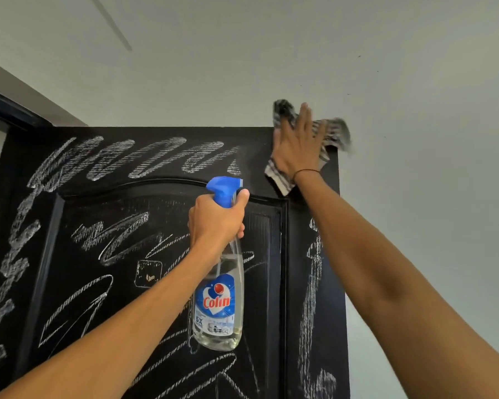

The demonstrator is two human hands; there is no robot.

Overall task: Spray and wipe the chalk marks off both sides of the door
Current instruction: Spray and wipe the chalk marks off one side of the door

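A black panelled door (260,174) fills the lower left, covered in white chalk marks (118,156) across its top rail, left stile, inner panel and right stile. My left hand (216,223) grips the neck of a clear spray bottle (219,309) with a blue trigger head, held upright in front of the panel. My right hand (297,145) presses a grey striped cloth (333,132) flat against the door's top right corner, fingers straight. The strip of top rail just left of the cloth looks free of chalk.
A pale wall (415,139) lies to the right of the door's edge, and the ceiling (242,53) above it. A dark door frame (9,110) shows at the upper left.
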